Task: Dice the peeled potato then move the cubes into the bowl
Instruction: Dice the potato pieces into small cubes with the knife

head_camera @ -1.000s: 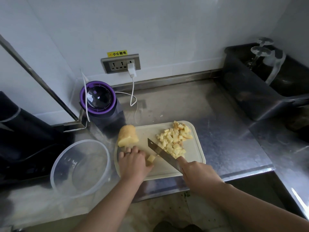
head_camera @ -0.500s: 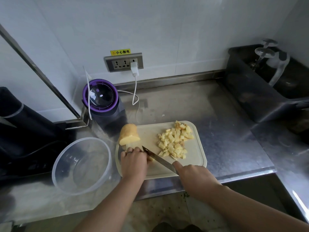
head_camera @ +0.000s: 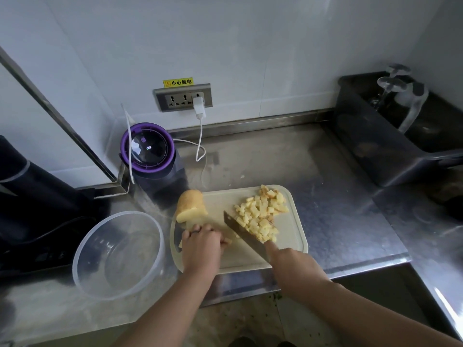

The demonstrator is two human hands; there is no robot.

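A pale cutting board (head_camera: 288,249) lies on the steel counter. A large uncut potato piece (head_camera: 191,206) sits at its back left corner. A pile of several potato cubes (head_camera: 261,214) lies on the board's right half. My left hand (head_camera: 201,242) curls over a small potato strip at the board's left, mostly hiding it. My right hand (head_camera: 292,265) grips the handle of a knife (head_camera: 244,232), whose blade lies against the left side of the cube pile. A clear plastic bowl (head_camera: 85,269) stands left of the board with nothing in it.
A purple-rimmed appliance (head_camera: 147,149) stands behind the board, its white cable running to a wall socket (head_camera: 184,97). A dark device (head_camera: 32,196) sits at far left. A dark tub (head_camera: 390,151) holding glassware is at the back right. The counter's front edge runs just below the board.
The knife has moved right from beside my left hand to the edge of the cube pile. My left hand stays on the strip.
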